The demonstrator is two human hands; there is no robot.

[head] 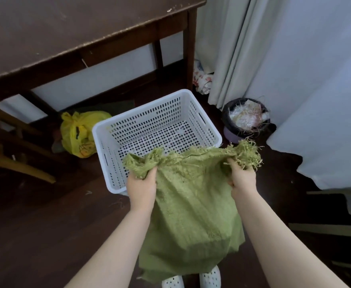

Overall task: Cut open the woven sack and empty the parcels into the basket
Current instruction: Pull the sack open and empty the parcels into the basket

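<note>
While both fists clamp frayed mouth, left hand (142, 183), right hand (243, 177); sack (191, 215) hangs between, over basket (116, 190) rim.

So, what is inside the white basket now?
The white basket shows only its bare perforated floor, no parcels. The green sack, held by both hands, covers its near corner, so that part stays unseen.
</note>
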